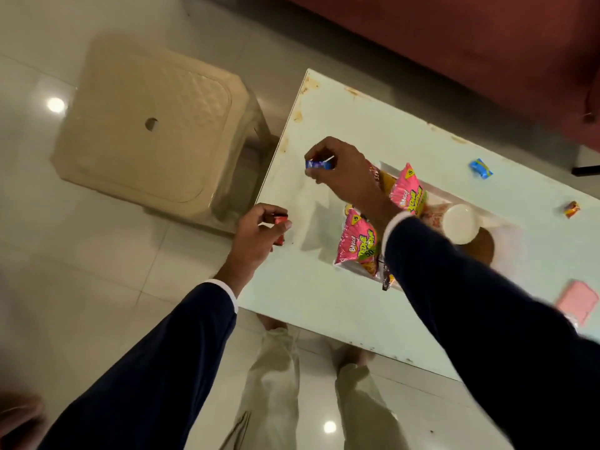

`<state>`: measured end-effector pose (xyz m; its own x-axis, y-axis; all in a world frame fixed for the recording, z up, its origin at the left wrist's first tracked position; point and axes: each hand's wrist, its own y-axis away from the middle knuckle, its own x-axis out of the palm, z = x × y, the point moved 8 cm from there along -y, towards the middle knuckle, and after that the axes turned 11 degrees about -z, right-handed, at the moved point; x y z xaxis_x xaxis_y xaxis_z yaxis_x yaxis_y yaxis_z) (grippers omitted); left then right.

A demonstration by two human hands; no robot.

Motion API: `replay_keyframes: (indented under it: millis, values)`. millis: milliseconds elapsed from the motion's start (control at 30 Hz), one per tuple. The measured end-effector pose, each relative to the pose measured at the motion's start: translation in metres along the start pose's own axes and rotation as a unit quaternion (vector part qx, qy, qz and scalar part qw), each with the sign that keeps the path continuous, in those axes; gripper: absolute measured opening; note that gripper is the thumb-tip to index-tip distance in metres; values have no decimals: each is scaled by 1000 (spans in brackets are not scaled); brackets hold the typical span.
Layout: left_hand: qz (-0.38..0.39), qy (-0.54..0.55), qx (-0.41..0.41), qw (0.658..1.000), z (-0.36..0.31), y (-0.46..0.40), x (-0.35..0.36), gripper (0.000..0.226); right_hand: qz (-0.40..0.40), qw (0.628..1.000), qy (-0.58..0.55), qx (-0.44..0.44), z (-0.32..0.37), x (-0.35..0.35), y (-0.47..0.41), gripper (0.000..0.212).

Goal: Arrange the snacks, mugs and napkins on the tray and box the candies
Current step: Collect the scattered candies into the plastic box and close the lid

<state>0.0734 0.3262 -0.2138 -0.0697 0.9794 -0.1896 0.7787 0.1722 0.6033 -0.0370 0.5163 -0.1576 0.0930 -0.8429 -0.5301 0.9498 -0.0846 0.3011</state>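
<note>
**Both hands holding candies over the table's left end**

While the tray [431, 193] is sitting near the middle of the pale table [311, 287], both hands are working at the table's left end. The right hand [341, 170] is reaching out over the bare tabletop to the left of the tray, its fingertips pinching a small blue candy [316, 164] that is lifted clear of the surface. The left hand [256, 235] is hovering at the table's left edge, nearer than the right hand, its fingers curling around red candies [280, 219]; how many it is gripping cannot be told.

On the tray, two pink snack packets [357, 238] are lying among other wrapped snacks, one nearer and one farther, and a white mug [460, 224] is standing at the tray's right side, just beside a brown mug [485, 245] that the right sleeve is partly hiding.

Farther right, well apart from the tray, a blue candy wrapper [480, 168] and an orange candy [571, 209] are lying loose on the tabletop. A pink napkin [578, 302] is lying near the right edge of the view, close to the table's near side.

A beige plastic stool [146, 125] is standing on the tiled floor just left of the table.
</note>
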Motion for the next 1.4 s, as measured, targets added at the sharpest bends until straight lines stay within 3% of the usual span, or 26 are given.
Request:
replay_keyframes:
  millis: [100,300,533,633,800,967,1100,1167,1400]
  values:
    - [24,-12,14,1000,-18,16,27,16,-67,984,-159,44,-4,-41,67,29]
    - [93,-40,121,988,-61,67,101,24,-159,936,-277,149,-84,-126,202,25]
    - [285,-139,141,938,-44,196,300,24,-217,913,-255,235,-219,-260,310,22]
    - [327,-187,133,917,-24,247,392,23,-245,893,-253,279,-281,-317,345,15]
    - [307,-283,155,895,15,285,495,18,-296,878,-183,330,-371,-381,380,14]
    - [253,-336,154,894,47,295,543,22,-300,865,-164,366,-426,-404,378,15]
    - [238,-377,172,878,55,294,559,41,-275,887,-126,349,-434,-404,365,14]
    - [229,-399,206,863,49,293,559,46,-269,894,-97,346,-433,-408,362,15]
    - [189,-376,357,834,-35,252,544,28,-285,904,-108,301,-424,-433,313,15]
